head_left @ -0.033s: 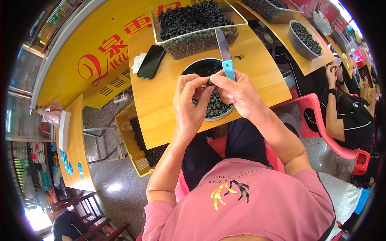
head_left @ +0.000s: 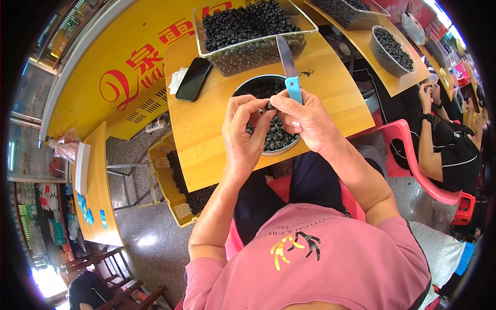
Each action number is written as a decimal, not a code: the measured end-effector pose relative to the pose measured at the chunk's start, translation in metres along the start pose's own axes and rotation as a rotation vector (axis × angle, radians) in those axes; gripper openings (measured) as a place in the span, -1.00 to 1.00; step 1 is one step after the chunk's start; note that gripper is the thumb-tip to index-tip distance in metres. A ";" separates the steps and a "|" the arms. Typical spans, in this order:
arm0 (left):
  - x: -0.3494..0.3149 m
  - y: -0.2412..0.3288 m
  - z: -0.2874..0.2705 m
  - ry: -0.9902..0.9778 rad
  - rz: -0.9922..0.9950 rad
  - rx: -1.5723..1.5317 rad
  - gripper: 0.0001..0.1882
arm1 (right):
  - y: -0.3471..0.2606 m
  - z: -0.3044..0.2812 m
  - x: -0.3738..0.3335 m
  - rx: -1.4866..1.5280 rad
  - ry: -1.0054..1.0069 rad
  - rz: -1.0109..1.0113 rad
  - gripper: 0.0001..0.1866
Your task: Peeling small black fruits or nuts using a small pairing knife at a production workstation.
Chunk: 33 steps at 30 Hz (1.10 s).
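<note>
Between thumb and fingers, my left hand (head_left: 245, 126) pinches a small dark round fruit (head_left: 269, 106). My right hand (head_left: 308, 118) is closed round a knife (head_left: 292, 82) with a light blue handle, its blade pointing up and away from me. The right thumb meets the fruit at the left fingertips. Below both hands stands a round metal bowl (head_left: 281, 152) of dark fruits (head_left: 279, 135), partly hidden by the hands; some fruits show pale rings. Behind it, a clear plastic tub (head_left: 205, 53) is heaped with dark fruits.
A black phone (head_left: 194, 79) and white tissue (head_left: 177, 80) lie on the wooden table (head_left: 199, 150). A yellow crate (head_left: 166, 192) of dark pieces stands below its left side. At right are a red chair (head_left: 413, 157), another person's arm (head_left: 427, 132) and an oval tub (head_left: 392, 51) of fruits.
</note>
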<state>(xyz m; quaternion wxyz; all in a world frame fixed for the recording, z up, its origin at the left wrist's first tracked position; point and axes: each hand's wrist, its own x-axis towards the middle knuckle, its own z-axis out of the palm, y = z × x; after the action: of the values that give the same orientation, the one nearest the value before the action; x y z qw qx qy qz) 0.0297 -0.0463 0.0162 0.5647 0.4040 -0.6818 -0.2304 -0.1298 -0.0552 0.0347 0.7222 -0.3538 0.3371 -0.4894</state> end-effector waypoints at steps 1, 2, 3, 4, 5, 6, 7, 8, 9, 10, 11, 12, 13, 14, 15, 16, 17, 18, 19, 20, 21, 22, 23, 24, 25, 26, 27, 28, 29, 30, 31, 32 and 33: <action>-0.001 -0.005 0.002 0.007 -0.043 -0.108 -0.78 | 0.000 -0.001 0.000 0.002 0.002 0.001 -0.87; -0.002 -0.008 0.004 0.013 -0.087 -0.215 -0.79 | -0.001 -0.001 -0.001 0.015 -0.012 0.007 -0.87; -0.004 -0.008 0.005 0.009 -0.088 -0.217 -0.79 | -0.002 -0.002 -0.001 0.028 -0.026 0.014 -0.88; -0.005 -0.007 0.007 0.012 -0.124 -0.322 -0.80 | -0.003 -0.002 -0.002 0.030 -0.022 0.014 -0.88; -0.006 -0.006 0.008 0.016 -0.159 -0.427 -0.81 | -0.003 -0.001 -0.003 0.025 -0.021 0.011 -0.88; -0.006 -0.006 0.008 0.012 -0.162 -0.428 -0.81 | -0.004 -0.001 -0.004 0.019 -0.019 0.007 -0.88; -0.007 -0.006 0.008 0.007 -0.178 -0.454 -0.83 | -0.003 -0.003 -0.003 0.022 -0.015 0.006 -0.88; -0.007 -0.006 0.009 0.002 -0.194 -0.480 -0.85 | -0.002 -0.006 -0.002 0.002 -0.039 0.003 -0.86; -0.008 -0.007 0.009 -0.002 -0.195 -0.480 -0.85 | -0.001 -0.008 -0.002 -0.017 -0.063 0.000 -0.84; -0.009 -0.010 0.008 -0.013 -0.193 -0.472 -0.86 | -0.003 -0.005 -0.004 -0.013 -0.062 0.001 -0.84; -0.010 -0.011 0.008 -0.023 -0.190 -0.462 -0.85 | -0.007 0.002 -0.006 -0.158 -0.010 -0.090 -0.82; -0.011 -0.011 0.008 -0.026 -0.193 -0.460 -0.85 | -0.009 0.005 -0.008 -0.302 0.043 -0.179 -0.79; -0.010 -0.008 0.007 -0.011 -0.237 -0.494 -0.84 | -0.009 0.003 -0.010 -0.299 0.044 -0.180 -0.79; -0.010 -0.006 0.007 0.004 -0.281 -0.528 -0.82 | -0.010 -0.002 -0.012 -0.396 0.047 -0.311 -0.77; -0.010 -0.005 0.006 0.001 -0.281 -0.527 -0.82 | -0.009 -0.006 -0.014 -0.492 0.050 -0.443 -0.75; -0.009 -0.004 0.006 -0.016 -0.319 -0.535 -0.84 | -0.009 -0.011 -0.012 -0.490 0.054 -0.443 -0.75; -0.009 -0.002 0.006 -0.034 -0.356 -0.544 -0.85 | -0.008 -0.017 -0.007 -0.751 0.028 -0.713 -0.76; -0.009 0.000 0.006 -0.038 -0.357 -0.544 -0.85 | -0.008 -0.022 -0.006 -1.013 0.002 -0.982 -0.77; -0.009 0.001 0.006 -0.039 -0.377 -0.556 -0.85 | -0.022 -0.022 -0.014 -1.400 -0.036 -0.972 -0.69; -0.010 0.002 0.006 -0.040 -0.396 -0.569 -0.85 | -0.019 -0.022 -0.015 -1.397 -0.034 -0.970 -0.69; -0.010 0.002 0.007 -0.042 -0.398 -0.567 -0.85 | -0.015 -0.021 -0.017 -1.385 -0.025 -0.903 -0.67; -0.011 0.002 0.009 -0.040 -0.397 -0.584 -0.84 | -0.012 -0.020 -0.018 -1.373 -0.015 -0.838 -0.64; -0.011 0.002 0.010 -0.037 -0.397 -0.601 -0.84 | -0.011 -0.019 -0.019 -1.367 -0.024 -0.849 -0.64; -0.011 0.001 0.012 -0.040 -0.397 -0.600 -0.84 | -0.010 -0.021 -0.020 -1.365 -0.021 -0.849 -0.64; -0.011 0.000 0.013 -0.036 -0.390 -0.606 -0.84 | -0.007 -0.023 -0.020 -1.361 -0.032 -0.859 -0.65; -0.011 -0.001 0.013 -0.031 -0.383 -0.613 -0.84 | -0.006 -0.024 -0.020 -1.357 -0.042 -0.869 -0.67; -0.011 0.001 0.014 -0.031 -0.384 -0.610 -0.84 | -0.007 -0.025 -0.021 -1.353 -0.042 -0.868 -0.67; -0.011 0.003 0.015 -0.022 -0.387 -0.590 -0.82 | -0.009 -0.026 -0.021 -1.369 -0.047 -0.890 -0.67; -0.010 0.004 0.016 -0.012 -0.390 -0.571 -0.80 | -0.010 -0.027 -0.021 -1.384 -0.052 -0.911 -0.67; -0.010 0.004 0.016 -0.014 -0.391 -0.569 -0.80 | -0.010 -0.028 -0.021 -1.383 -0.050 -0.910 -0.67; -0.009 0.005 0.016 -0.025 -0.379 -0.575 -0.82 | -0.009 -0.028 -0.021 -1.363 -0.047 -0.901 -0.67; -0.009 0.005 0.016 -0.036 -0.366 -0.581 -0.84 | -0.009 -0.029 -0.022 -1.344 -0.043 -0.892 -0.67; -0.009 0.004 0.016 -0.037 -0.367 -0.581 -0.84 | -0.008 -0.029 -0.021 -1.343 -0.042 -0.892 -0.67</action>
<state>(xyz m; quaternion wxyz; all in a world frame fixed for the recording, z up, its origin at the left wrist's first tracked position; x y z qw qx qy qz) 0.0137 -0.0390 0.0099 0.5928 0.3380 -0.5139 -0.5199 -0.1641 -0.0425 0.0293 0.0980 -0.8227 0.3728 -0.4178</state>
